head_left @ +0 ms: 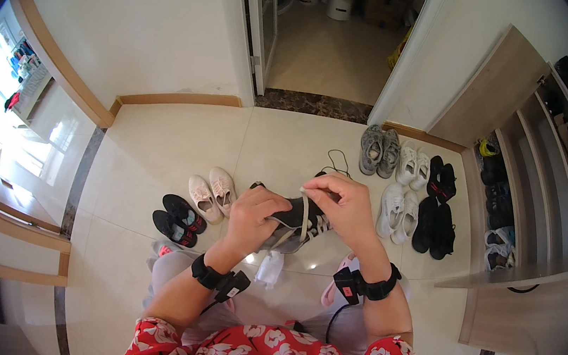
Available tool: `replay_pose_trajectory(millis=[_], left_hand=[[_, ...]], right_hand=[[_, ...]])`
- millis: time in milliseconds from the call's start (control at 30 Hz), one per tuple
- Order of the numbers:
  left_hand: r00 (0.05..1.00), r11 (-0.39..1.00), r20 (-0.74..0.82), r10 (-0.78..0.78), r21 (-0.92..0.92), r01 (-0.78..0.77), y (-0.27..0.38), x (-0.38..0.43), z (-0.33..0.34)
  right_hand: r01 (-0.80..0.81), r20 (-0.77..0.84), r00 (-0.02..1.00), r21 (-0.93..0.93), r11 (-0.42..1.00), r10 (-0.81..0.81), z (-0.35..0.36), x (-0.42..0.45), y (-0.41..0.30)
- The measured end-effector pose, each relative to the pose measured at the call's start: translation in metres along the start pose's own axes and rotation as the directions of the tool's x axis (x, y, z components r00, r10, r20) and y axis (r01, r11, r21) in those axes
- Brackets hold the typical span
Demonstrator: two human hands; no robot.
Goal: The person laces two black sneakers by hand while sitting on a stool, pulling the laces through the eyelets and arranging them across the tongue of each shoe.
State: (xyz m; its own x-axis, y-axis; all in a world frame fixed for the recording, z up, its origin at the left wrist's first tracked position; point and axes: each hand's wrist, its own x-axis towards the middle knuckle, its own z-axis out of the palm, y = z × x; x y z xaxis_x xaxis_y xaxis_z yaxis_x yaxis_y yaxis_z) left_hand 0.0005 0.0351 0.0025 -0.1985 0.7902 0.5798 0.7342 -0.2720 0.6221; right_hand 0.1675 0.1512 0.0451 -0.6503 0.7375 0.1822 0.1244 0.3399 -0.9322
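In front of my lap is a black and grey lace-up shoe (291,214). My left hand (257,215) grips its upper on the left side, fingers over the dark part. A pale flat shoelace (305,216) runs across the shoe. My right hand (345,206) pinches the upper end of this lace between thumb and fingertips, above the shoe. More pale lacing shows at the shoe's right part. A white crumpled piece (269,269), perhaps cloth or paper, is visible just below the shoe. My fingers hide part of the upper.
Pale pink shoes (211,194) and black-red shoes (179,220) stand at left. Grey sneakers (378,151), white sneakers (399,213) and black shoes (435,227) stand at right, beside an open shoe cabinet (527,149). A thin dark cord (339,159) loops beyond my right hand.
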Motion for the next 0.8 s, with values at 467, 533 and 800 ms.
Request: replay_pose_trajectory(millis=[467, 533, 800], left_hand=[[0.995, 0.986, 0.063, -0.074, -0.142, 0.082, 0.001, -0.005, 0.004], [0.986, 0.974, 0.013, -0.167, -0.154, 0.167, -0.003, -0.004, 0.002], [0.972, 0.963, -0.077, -0.221, -0.173, 0.205, -0.007, -0.004, -0.002]], right_hand=[[-0.109, 0.197, 0.974, -0.029, 0.994, 0.113, -0.002, -0.006, -0.018], [-0.207, 0.258, 0.953, 0.181, 0.962, 0.157, -0.012, -0.009, -0.028], [-0.125, 0.300, 0.952, 0.550, 0.826, -0.056, -0.038, -0.020, -0.035]])
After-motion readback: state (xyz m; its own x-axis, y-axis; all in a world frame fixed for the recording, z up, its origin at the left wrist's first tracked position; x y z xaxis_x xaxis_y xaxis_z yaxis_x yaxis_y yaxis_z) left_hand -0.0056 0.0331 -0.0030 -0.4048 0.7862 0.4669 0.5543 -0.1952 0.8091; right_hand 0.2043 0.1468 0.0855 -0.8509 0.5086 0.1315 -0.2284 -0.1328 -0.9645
